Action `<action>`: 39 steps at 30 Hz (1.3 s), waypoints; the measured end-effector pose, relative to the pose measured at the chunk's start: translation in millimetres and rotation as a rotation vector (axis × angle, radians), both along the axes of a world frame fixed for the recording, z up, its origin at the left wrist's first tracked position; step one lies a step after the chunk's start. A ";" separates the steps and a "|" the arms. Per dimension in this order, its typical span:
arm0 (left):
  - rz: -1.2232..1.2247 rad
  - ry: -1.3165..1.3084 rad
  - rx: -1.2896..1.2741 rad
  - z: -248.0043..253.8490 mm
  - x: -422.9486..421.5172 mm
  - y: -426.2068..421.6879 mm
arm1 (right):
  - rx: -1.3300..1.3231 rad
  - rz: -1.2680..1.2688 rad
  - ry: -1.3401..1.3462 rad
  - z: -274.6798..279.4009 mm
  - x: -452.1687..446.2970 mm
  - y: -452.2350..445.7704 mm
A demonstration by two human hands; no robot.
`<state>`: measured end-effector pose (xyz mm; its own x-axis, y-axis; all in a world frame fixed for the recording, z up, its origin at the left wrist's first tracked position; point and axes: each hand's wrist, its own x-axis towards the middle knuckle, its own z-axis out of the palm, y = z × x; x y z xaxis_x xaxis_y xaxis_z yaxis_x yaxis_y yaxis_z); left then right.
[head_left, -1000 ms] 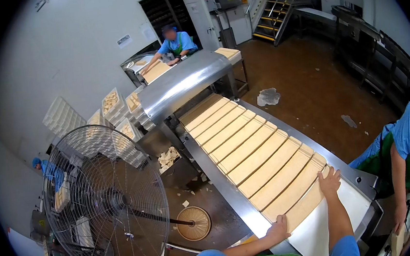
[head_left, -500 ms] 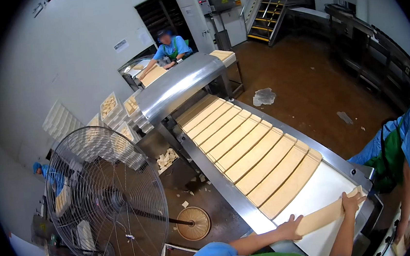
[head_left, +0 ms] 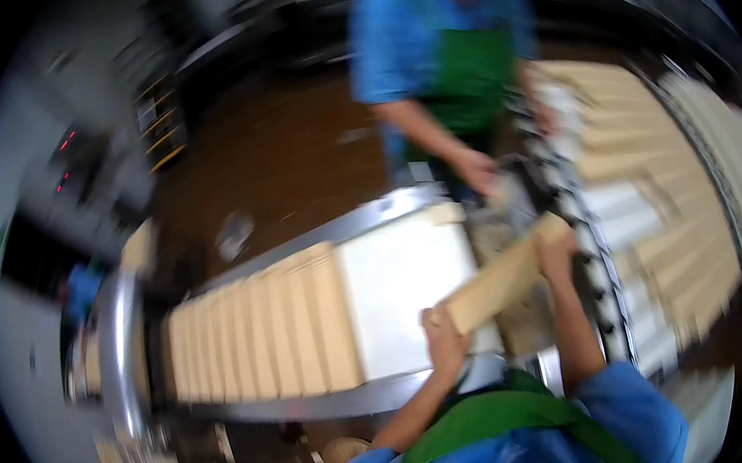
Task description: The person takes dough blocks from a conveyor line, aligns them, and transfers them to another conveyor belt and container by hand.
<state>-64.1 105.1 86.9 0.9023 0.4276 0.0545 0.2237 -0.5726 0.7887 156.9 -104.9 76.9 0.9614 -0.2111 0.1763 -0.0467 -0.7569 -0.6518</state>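
A long, flat beige strip (head_left: 501, 280) hangs slantwise between my hands, blurred by motion. My left hand (head_left: 446, 338) grips its lower left end, over the edge of the white belt (head_left: 411, 281). At the upper right end, my right hand (head_left: 556, 249) holds the strip beside the second conveyor. Left of the bare white stretch, a row of similar beige strips (head_left: 265, 329) lies side by side on the belt. A small pale piece (head_left: 445, 213) sits at the belt's far right corner.
Across from me stands a person in a green apron (head_left: 468, 73), one hand near the belt's end. A second conveyor (head_left: 668, 197) with beige strips runs along the right. The metal hood (head_left: 121, 341) covers the belt's far left. Another person (head_left: 85, 287) is behind it.
My view has swung right. The strip, earlier low over the white belt, is now raised between my hands and shifted toward the second conveyor. The person across now shows in front.
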 end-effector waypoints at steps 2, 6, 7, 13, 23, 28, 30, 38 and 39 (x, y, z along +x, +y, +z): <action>-0.025 -0.083 0.068 13.0 33.9 -54.1 | 0.066 -0.106 -0.112 14.5 7.1 -59.5; -0.140 -0.090 0.015 35.4 82.0 -128.0 | 0.249 -0.271 -0.053 70.7 11.9 -140.5; -0.153 -0.075 -0.029 38.9 91.1 -140.8 | 0.301 -0.292 -0.021 81.8 13.7 -152.9; -0.313 -0.193 0.081 59.2 149.9 -202.0 | 0.300 -0.397 0.077 89.7 60.9 -235.2; -0.706 -0.163 -0.011 62.3 243.9 -247.9 | -0.367 -0.291 0.489 44.9 172.9 -377.7; -0.746 -0.124 -0.045 42.9 262.5 -274.4 | -0.276 -0.305 0.619 62.4 191.1 -403.8; -0.728 -0.073 -0.042 39.3 266.7 -285.4 | -0.246 -0.312 0.606 49.5 198.3 -413.7; -0.717 0.005 -0.070 38.1 285.2 -315.2 | -0.338 -0.394 0.433 32.8 207.1 -437.9; -0.714 0.009 -0.065 36.3 287.2 -319.3 | -0.386 -0.391 0.402 33.3 205.4 -440.4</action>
<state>223.1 -214.2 123.3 0.9634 -0.2650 0.0407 -0.1816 -0.5333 0.8262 362.3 -545.3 110.2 0.8337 -0.5502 -0.0461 -0.5463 -0.8099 -0.2134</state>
